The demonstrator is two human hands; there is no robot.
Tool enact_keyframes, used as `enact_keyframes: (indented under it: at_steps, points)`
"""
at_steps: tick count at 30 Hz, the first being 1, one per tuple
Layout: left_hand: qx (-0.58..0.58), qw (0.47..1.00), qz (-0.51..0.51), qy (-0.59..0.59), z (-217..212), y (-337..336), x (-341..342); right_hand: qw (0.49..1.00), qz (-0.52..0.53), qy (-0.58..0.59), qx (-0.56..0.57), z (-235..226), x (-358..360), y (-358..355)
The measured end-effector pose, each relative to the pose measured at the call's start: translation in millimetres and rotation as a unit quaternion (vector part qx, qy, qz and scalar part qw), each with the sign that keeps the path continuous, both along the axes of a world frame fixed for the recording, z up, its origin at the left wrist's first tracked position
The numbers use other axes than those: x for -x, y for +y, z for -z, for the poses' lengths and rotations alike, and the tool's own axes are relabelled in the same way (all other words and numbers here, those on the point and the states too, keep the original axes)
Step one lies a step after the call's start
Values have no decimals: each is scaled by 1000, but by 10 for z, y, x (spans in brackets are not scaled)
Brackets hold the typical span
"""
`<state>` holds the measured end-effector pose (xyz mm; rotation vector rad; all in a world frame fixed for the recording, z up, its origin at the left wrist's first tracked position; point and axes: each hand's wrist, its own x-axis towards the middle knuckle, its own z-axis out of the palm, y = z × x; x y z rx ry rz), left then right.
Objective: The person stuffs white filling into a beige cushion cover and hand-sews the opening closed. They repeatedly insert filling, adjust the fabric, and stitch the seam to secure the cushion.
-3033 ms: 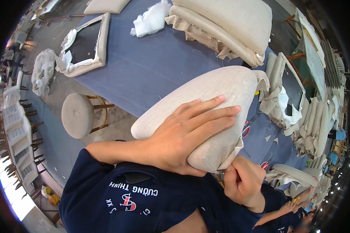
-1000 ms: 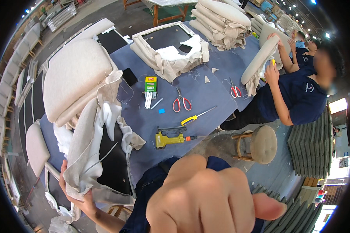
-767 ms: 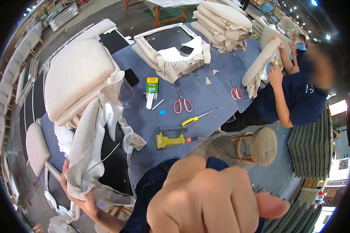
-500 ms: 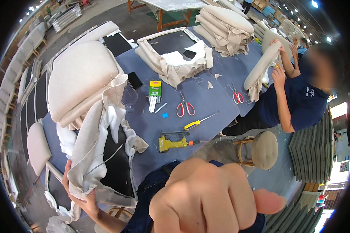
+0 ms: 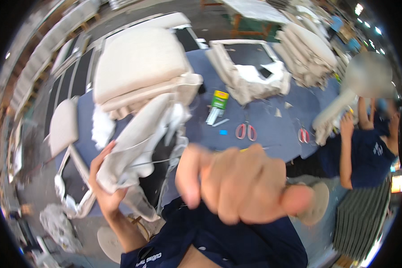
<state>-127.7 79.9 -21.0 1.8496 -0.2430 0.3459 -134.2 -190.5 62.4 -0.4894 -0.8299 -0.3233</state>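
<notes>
My left hand (image 5: 106,181) is closed around the lower left edge of a partly covered seat panel (image 5: 131,140). Beige fabric and white padding lie folded back over the panel's black backing (image 5: 155,181). Across the padding runs a thin pale cord or strip (image 5: 158,161), whose ends I cannot make out. Close in front of me and smeared by motion, my right hand (image 5: 243,185) has its fingers curled and its thumb out to the right. Whatever it grips, if anything, is hidden. Behind it only a sliver of the yellow screwdriver shows, and the yellow staple gun is covered.
A green-yellow box of staples (image 5: 219,100), red-handled scissors (image 5: 245,131) and a second pair (image 5: 303,135) lie on the blue table. Beyond are a large beige cushion (image 5: 140,62), a half-covered panel (image 5: 254,89) and stacked covers (image 5: 308,53). At right, a co-worker (image 5: 357,156) handles fabric.
My view has swung, so the table things sit farther right. The right hand has moved away from the camera and turned. My left hand keeps its hold on the panel.
</notes>
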Motion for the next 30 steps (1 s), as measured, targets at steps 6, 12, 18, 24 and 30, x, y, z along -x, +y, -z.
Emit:
enact_keyframes:
  at_steps: [6, 12, 18, 24, 30]
  points:
    - [-94, 994, 38, -50, -150, 237, -855, 913, -108, -67, 388, 417, -205, 98]
    - [-170, 970, -151, -85, 425, 399, -2364, 767, -276, -261, 516, 336, 201, 616]
    - [-124, 974, -188, -20, 839, 1160, -2827, 738, -157, -270, 598, 291, 146, 665]
    - [-60, 994, -80, 41, 1012, 942, -2704, 775, -136, -250, 564, 484, 115, 863]
    - [-149, 964, -216, -42, 1368, 1009, -1837, 924, -6, -109, 366, 291, 26, 912]
